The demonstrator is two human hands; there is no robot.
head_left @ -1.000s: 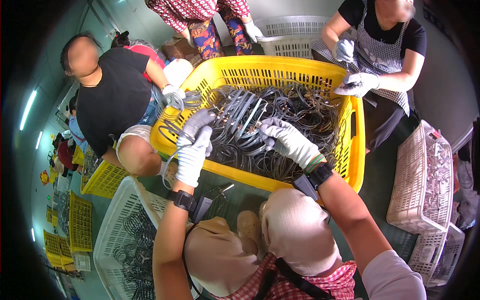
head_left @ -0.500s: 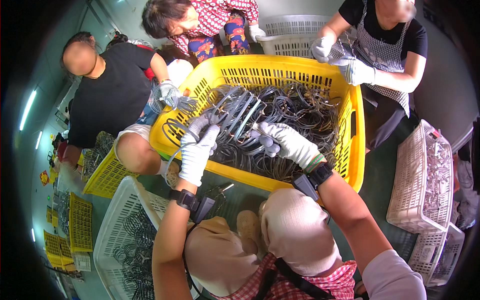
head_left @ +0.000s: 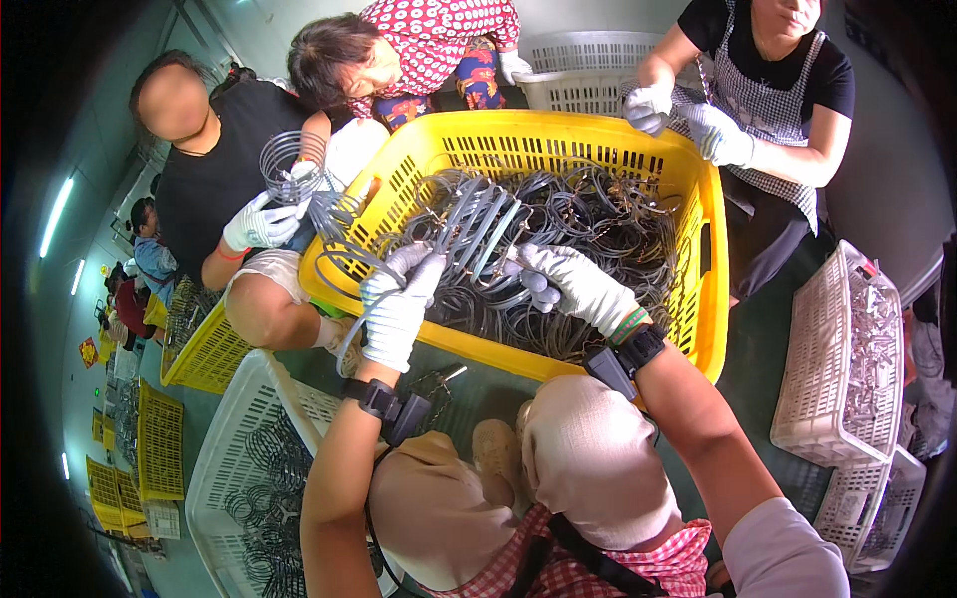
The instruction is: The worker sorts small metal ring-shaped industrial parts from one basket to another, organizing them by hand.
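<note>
A large yellow slotted crate (head_left: 513,354) holds a tangled heap of grey cables (head_left: 588,224) with small brassy ends. Above its near left part, my gloved left hand (head_left: 397,307) is closed round a looped grey cable (head_left: 334,257), part of which hangs down by the wrist. Just to the right, my gloved right hand (head_left: 578,284) is closed in a pinch by a small shiny piece at its fingertips; what exactly it grips is too small to make out. Several grey strands (head_left: 464,219) lie between and beyond my two hands.
Three co-workers sit round the crate; the left one's gloved hands hold a coiled cable (head_left: 289,159). At my left stands a white crate (head_left: 214,468) of dark coils. White crates (head_left: 812,369) with metal parts stand at right. Yellow crates (head_left: 159,444) line the far left.
My left hand has shifted very slightly, its loop lower at the left; my right hand stays put. The left co-worker has raised a coil in both hands. The right co-worker's hands have moved slightly.
</note>
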